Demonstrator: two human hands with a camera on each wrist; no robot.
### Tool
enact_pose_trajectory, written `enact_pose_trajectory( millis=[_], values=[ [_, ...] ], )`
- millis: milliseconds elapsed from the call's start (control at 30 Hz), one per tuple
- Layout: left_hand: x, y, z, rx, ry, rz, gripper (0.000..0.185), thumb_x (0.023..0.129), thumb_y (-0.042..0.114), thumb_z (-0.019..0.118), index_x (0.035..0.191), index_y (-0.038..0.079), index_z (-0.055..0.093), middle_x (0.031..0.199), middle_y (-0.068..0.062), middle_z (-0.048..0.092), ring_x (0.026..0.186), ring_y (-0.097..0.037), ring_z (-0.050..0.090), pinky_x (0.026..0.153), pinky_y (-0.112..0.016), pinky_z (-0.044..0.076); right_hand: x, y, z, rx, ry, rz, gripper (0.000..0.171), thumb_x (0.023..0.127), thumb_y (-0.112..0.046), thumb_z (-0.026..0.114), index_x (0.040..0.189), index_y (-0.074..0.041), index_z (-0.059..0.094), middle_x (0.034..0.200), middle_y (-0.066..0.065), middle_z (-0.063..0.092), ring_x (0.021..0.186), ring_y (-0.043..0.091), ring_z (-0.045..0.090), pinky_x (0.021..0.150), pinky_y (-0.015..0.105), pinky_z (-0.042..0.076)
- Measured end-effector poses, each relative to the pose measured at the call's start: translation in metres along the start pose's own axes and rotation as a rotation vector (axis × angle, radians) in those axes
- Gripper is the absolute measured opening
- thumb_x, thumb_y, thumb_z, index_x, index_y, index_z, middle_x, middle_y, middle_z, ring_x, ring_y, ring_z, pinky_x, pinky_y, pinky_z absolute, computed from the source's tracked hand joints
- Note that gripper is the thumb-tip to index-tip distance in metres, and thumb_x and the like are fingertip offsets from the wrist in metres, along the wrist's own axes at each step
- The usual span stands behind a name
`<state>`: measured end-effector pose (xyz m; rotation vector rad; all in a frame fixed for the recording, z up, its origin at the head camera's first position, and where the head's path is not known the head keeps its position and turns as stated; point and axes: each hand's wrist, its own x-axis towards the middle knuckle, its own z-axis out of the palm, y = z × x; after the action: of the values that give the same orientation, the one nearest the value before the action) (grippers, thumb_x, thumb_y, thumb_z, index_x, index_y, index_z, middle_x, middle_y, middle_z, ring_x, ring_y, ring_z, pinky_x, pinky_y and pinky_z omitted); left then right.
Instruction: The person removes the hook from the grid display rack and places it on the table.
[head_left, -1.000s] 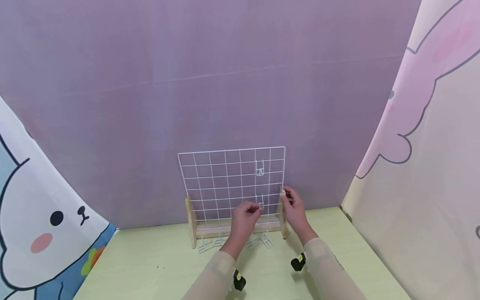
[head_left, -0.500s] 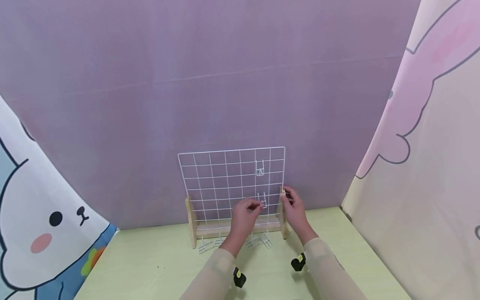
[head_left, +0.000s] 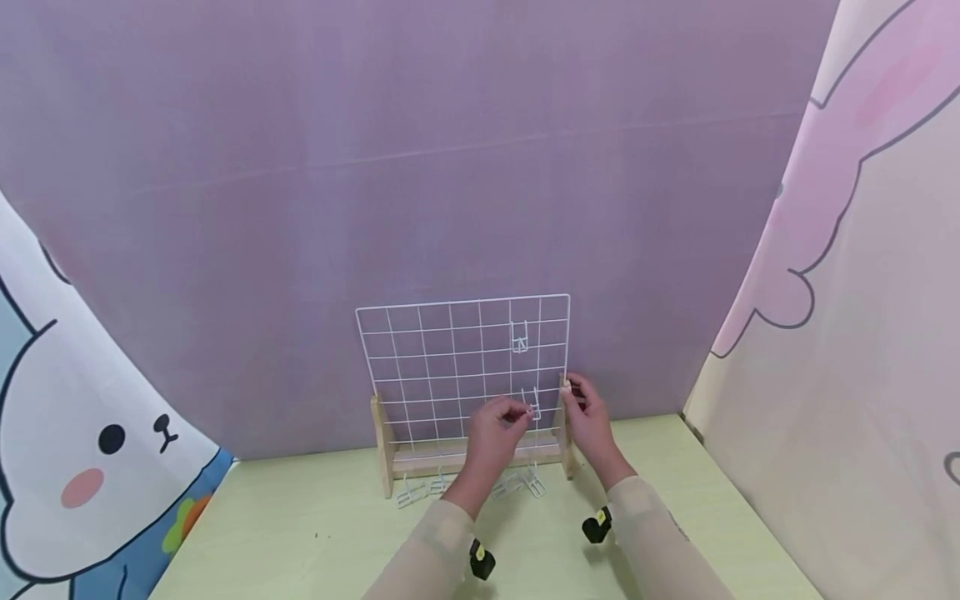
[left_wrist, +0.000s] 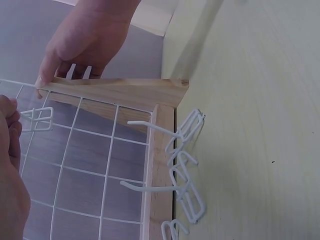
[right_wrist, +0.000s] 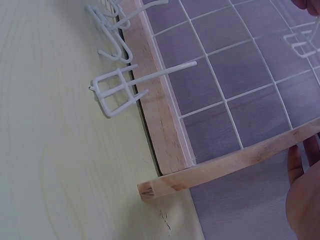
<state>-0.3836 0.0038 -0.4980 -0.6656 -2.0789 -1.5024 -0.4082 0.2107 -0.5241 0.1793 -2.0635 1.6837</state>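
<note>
A white wire grid (head_left: pixel 450 358) stands upright in a wooden base (head_left: pixel 450 457) at the back of the green table. My left hand (head_left: pixel 517 410) pinches a small white hook (head_left: pixel 531 402) against the grid's lower right part; the hook (left_wrist: pixel 37 119) also shows beside my fingertips in the left wrist view. My right hand (head_left: pixel 570 388) grips the top of the right wooden upright (head_left: pixel 567 433), with fingers (left_wrist: pixel 85 45) curled over its end. Another white hook (head_left: pixel 519 337) hangs higher on the grid.
Several loose white hooks (head_left: pixel 525 482) lie on the table in front of the base, with more at the left (head_left: pixel 416 490). A purple backdrop stands behind the grid. Printed curtains close in both sides. The table's front is bare green surface (head_left: pixel 315 533).
My left hand has shifted the pinched hook slightly to the right along the grid. The right hand has kept its hold on the upright.
</note>
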Motion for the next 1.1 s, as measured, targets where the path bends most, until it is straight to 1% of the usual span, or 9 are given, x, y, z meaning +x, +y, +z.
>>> enact_pose_trajectory(
  millis=[100, 333, 500, 633, 733, 833, 967, 1100],
  values=[
    [-0.001, 0.001, 0.001, -0.011, -0.005, 0.006, 0.012, 0.092, 0.003, 0.088, 0.095, 0.013, 0.083, 0.091, 0.006, 0.077, 0.081, -0.008, 0.069, 0.074, -0.025, 0.063, 0.000, 0.000, 0.000, -0.005, 0.001, -0.002, 0.038, 0.116, -0.016, 0.060, 0.153, -0.009, 0.060, 0.138, 0.020, 0.066, 0.118, 0.031, 0.063, 0.095, 0.026, 0.058],
    [-0.003, 0.000, 0.004, 0.015, -0.026, 0.009, 0.011, 0.092, 0.006, 0.090, 0.095, 0.014, 0.082, 0.090, 0.009, 0.076, 0.081, -0.007, 0.069, 0.075, -0.025, 0.063, 0.000, 0.000, -0.001, -0.004, -0.010, -0.008, 0.036, 0.116, -0.015, 0.059, 0.152, -0.010, 0.060, 0.138, 0.018, 0.066, 0.119, 0.031, 0.062, 0.095, 0.026, 0.057],
    [-0.005, -0.001, 0.005, 0.008, -0.047, 0.000, 0.011, 0.093, 0.005, 0.089, 0.096, 0.014, 0.083, 0.088, 0.008, 0.075, 0.081, -0.007, 0.068, 0.074, -0.025, 0.063, 0.000, 0.000, 0.000, -0.009, -0.009, -0.010, 0.037, 0.116, -0.016, 0.059, 0.153, -0.010, 0.059, 0.139, 0.019, 0.065, 0.120, 0.032, 0.063, 0.098, 0.033, 0.058],
    [-0.008, -0.003, 0.007, -0.007, -0.061, -0.037, 0.010, 0.093, 0.007, 0.089, 0.095, 0.014, 0.083, 0.089, 0.009, 0.074, 0.082, -0.007, 0.068, 0.075, -0.024, 0.063, -0.001, 0.000, -0.001, 0.000, -0.011, -0.004, 0.037, 0.116, -0.017, 0.060, 0.153, -0.012, 0.059, 0.140, 0.018, 0.065, 0.120, 0.033, 0.063, 0.100, 0.038, 0.058],
    [-0.010, -0.005, 0.009, -0.014, -0.072, -0.065, 0.009, 0.093, 0.008, 0.090, 0.095, 0.014, 0.083, 0.089, 0.010, 0.074, 0.082, -0.006, 0.068, 0.074, -0.024, 0.063, -0.001, 0.000, -0.001, 0.007, -0.009, -0.008, 0.037, 0.116, -0.018, 0.060, 0.153, -0.012, 0.060, 0.139, 0.018, 0.066, 0.120, 0.032, 0.063, 0.099, 0.035, 0.058],
    [-0.012, -0.007, 0.011, -0.022, -0.086, -0.077, 0.009, 0.094, 0.008, 0.089, 0.096, 0.015, 0.084, 0.089, 0.010, 0.075, 0.082, -0.006, 0.069, 0.075, -0.024, 0.063, 0.000, 0.002, -0.001, 0.012, -0.009, -0.021, 0.037, 0.116, -0.018, 0.059, 0.153, -0.010, 0.060, 0.139, 0.019, 0.066, 0.120, 0.032, 0.062, 0.097, 0.029, 0.056],
    [-0.014, -0.009, 0.013, -0.014, -0.100, -0.069, 0.009, 0.094, 0.008, 0.089, 0.097, 0.016, 0.084, 0.090, 0.012, 0.076, 0.083, -0.005, 0.069, 0.075, -0.024, 0.063, 0.001, 0.002, 0.000, 0.008, -0.001, -0.027, 0.037, 0.116, -0.013, 0.058, 0.152, -0.006, 0.059, 0.140, 0.022, 0.065, 0.120, 0.031, 0.060, 0.094, 0.022, 0.053],
    [-0.016, -0.012, 0.014, 0.020, -0.105, -0.046, 0.009, 0.094, 0.008, 0.089, 0.097, 0.015, 0.084, 0.091, 0.011, 0.076, 0.083, -0.004, 0.069, 0.077, -0.023, 0.063, 0.001, 0.000, 0.002, -0.001, 0.008, -0.014, 0.037, 0.116, -0.007, 0.057, 0.152, -0.001, 0.057, 0.137, 0.027, 0.064, 0.118, 0.032, 0.061, 0.093, 0.022, 0.054]
  ],
)
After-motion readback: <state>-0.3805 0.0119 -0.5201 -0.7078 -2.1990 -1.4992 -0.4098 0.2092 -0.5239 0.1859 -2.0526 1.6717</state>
